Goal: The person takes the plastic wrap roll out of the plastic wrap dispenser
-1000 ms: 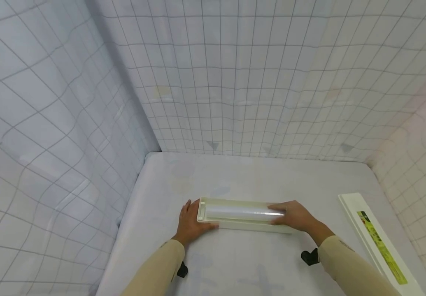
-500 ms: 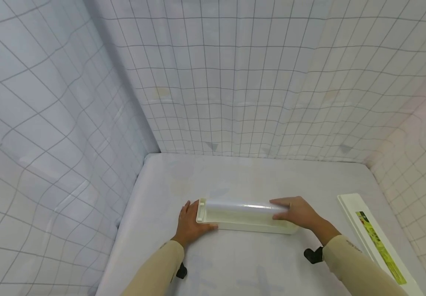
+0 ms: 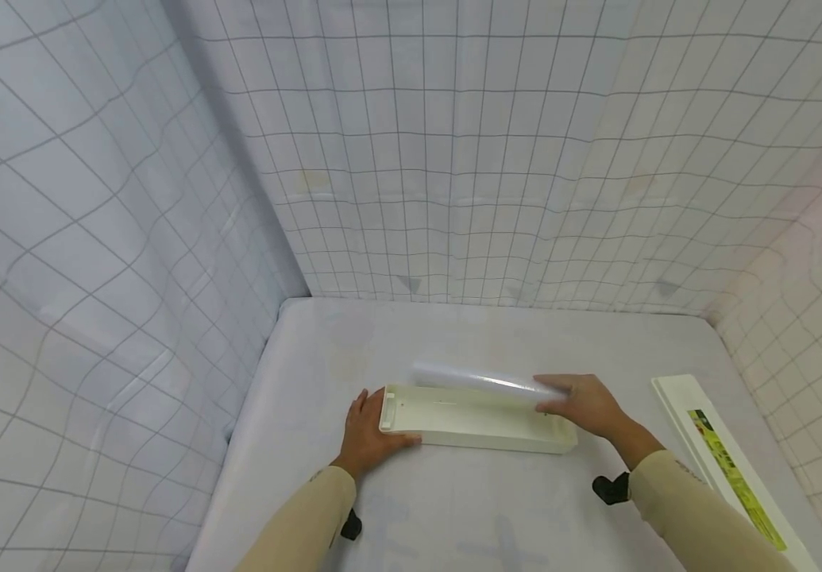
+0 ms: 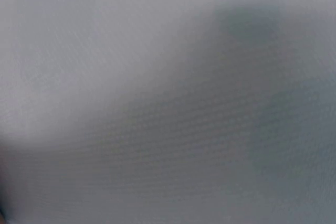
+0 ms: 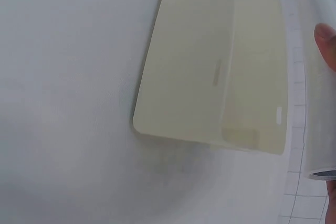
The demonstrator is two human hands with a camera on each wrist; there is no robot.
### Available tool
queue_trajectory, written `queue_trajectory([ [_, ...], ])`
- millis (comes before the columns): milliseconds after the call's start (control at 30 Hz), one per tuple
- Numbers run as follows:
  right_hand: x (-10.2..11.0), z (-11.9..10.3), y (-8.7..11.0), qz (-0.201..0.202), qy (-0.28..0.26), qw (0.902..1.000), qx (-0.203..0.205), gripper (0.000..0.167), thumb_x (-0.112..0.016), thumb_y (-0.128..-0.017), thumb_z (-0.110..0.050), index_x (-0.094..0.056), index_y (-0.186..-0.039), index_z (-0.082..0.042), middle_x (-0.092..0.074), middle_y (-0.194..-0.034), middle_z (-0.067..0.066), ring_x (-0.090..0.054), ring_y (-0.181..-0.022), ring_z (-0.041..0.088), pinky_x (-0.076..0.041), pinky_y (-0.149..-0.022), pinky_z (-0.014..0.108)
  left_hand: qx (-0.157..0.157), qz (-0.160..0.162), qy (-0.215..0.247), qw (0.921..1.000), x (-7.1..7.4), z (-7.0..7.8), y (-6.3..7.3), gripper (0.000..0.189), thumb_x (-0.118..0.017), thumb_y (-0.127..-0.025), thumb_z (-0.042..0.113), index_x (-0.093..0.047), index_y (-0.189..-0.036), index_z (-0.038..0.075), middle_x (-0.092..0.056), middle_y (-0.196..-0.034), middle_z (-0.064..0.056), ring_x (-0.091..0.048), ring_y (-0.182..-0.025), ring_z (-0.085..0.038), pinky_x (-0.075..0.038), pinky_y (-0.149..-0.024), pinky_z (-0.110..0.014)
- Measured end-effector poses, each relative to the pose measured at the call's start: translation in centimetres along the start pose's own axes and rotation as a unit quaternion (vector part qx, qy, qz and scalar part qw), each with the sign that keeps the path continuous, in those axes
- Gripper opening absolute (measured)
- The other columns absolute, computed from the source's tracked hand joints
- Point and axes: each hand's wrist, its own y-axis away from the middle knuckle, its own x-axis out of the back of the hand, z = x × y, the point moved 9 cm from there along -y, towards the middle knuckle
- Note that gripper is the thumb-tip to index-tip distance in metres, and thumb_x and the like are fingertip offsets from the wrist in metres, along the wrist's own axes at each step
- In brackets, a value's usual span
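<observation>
My right hand (image 3: 582, 403) grips the right end of a roll of cling film (image 3: 485, 380), thumb on the near side. The shiny roll hangs behind and above the cream dispenser box (image 3: 471, 419), tilted with its left end farther back. In the right wrist view, the roll (image 5: 320, 114) stands beside the box (image 5: 184, 77), its dark hollow end showing. My left hand (image 3: 371, 433) holds the box's left end, thumb along the front wall and fingers around the back corner. The trough of the box lies open with nothing in it. Only blurred pale cloth shows in the left wrist view.
A long white lid (image 3: 728, 469) with a yellow-green label lies slantwise on the right of the white-covered table (image 3: 468, 508). Gridded white cloth (image 3: 453, 159) hangs along the back and both sides.
The roll has come out of the box, lifted up and back by my right hand, which also shifted slightly right. My left hand has stayed on the box's left end.
</observation>
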Motion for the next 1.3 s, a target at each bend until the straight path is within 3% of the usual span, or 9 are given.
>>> queue_trajectory([
  [200, 0.7, 1.9, 0.1, 0.017, -0.002, 0.9995, -0.028, 0.059, -0.076, -0.09, -0.046, -0.064, -0.141, -0.019, -0.058, -0.147, 0.017, -0.052, -0.138, 0.045, -0.047, -0.108, 0.065, 0.012, -0.01, 0.002, 0.9999, 0.0, 0.0, 0.1, 0.113, -0.091, -0.063, 0.062, -0.042, -0.154, 0.017, -0.053, -0.152, -0.003, -0.021, -0.156, -0.036, -0.013, -0.13, -0.056],
  [567, 2.6, 4.3, 0.4, 0.045, 0.029, 0.9981, -0.031, 0.064, -0.069, -0.093, -0.053, -0.06, -0.144, -0.016, -0.056, -0.147, 0.02, -0.051, -0.137, 0.048, -0.049, -0.104, 0.066, 0.015, -0.011, -0.002, 0.9998, 0.1, 0.1, 0.2, 0.113, -0.091, -0.063, 0.063, -0.042, -0.154, 0.017, -0.052, -0.152, -0.003, -0.021, -0.156, -0.038, -0.015, -0.128, -0.059],
  [1033, 3.9, 7.1, 0.8, 0.07, 0.045, 0.9907, -0.108, 0.072, -0.065, -0.096, -0.056, -0.052, -0.15, -0.01, -0.049, -0.151, 0.029, -0.051, -0.133, 0.051, -0.053, -0.096, 0.062, 0.014, -0.009, -0.003, 0.9999, 0.3, 0.4, 0.2, 0.113, -0.091, -0.063, 0.061, -0.042, -0.154, 0.017, -0.053, -0.152, -0.005, -0.022, -0.156, -0.039, -0.015, -0.129, -0.059],
  [1300, 4.4, 8.9, 1.5, 0.084, 0.029, 0.9868, -0.135, 0.078, -0.065, -0.095, -0.058, -0.049, -0.151, -0.006, -0.044, -0.153, 0.032, -0.047, -0.135, 0.054, -0.05, -0.1, 0.065, 0.013, -0.01, -0.005, 0.9999, 0.2, 0.3, 0.2, 0.114, -0.092, -0.063, 0.061, -0.041, -0.154, 0.016, -0.053, -0.152, -0.005, -0.022, -0.155, -0.04, -0.016, -0.128, -0.06],
])
